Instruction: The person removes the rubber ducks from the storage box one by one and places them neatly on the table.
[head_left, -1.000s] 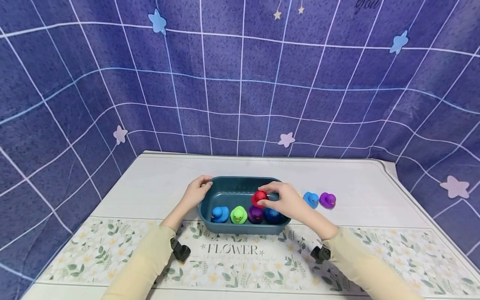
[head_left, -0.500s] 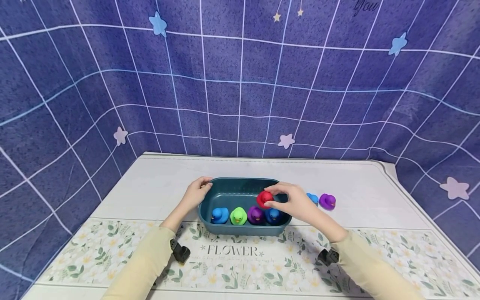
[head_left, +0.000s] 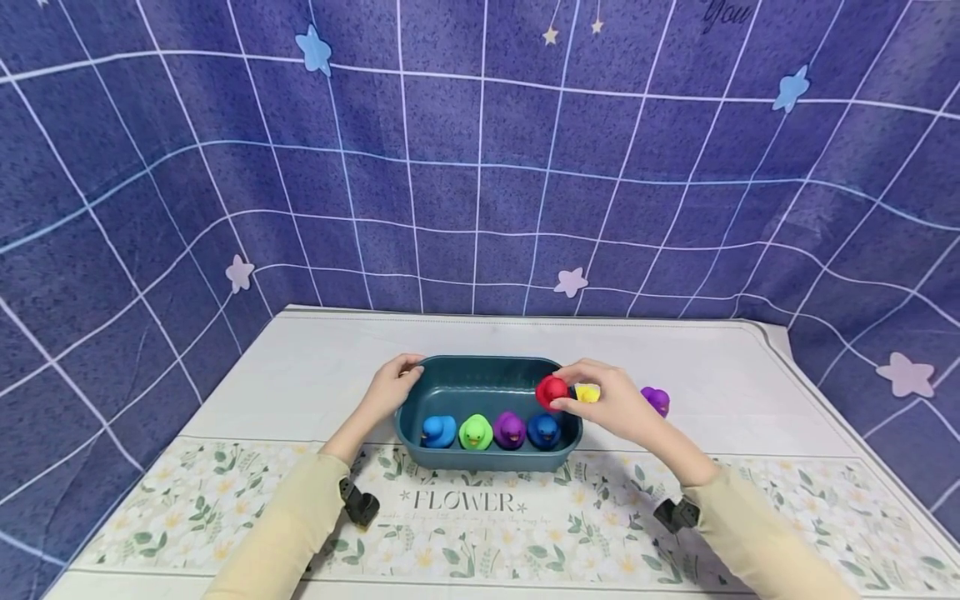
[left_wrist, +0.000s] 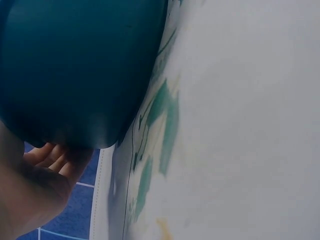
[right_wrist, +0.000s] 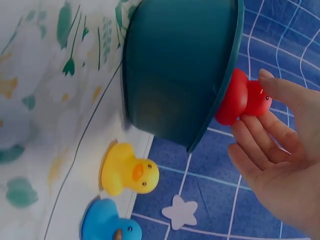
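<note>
A red rubber duck (head_left: 553, 392) is pinched between the thumb and fingers of my right hand (head_left: 611, 402), above the right rim of a dark teal basin (head_left: 480, 460). In the right wrist view the red duck (right_wrist: 240, 97) overlaps the basin's rim. My left hand (head_left: 390, 387) grips the basin's left end; the left wrist view shows its fingers curled at the rim. Along the basin's near side sit a light blue duck (head_left: 438, 432), a green duck (head_left: 476, 432), a purple duck (head_left: 510, 430) and a darker blue duck (head_left: 544, 431).
Right of the basin stand a yellow duck (head_left: 587, 393), partly behind my right hand, and a purple duck (head_left: 656, 401). A blue duck (right_wrist: 107, 222) shows beside the yellow one in the right wrist view. A purple-blue curtain (head_left: 480, 167) hangs behind the table.
My right hand has moved right with the red duck, from over the basin's inside to its right rim. The yellow duck has come into sight. The left hand and basin stay put.
</note>
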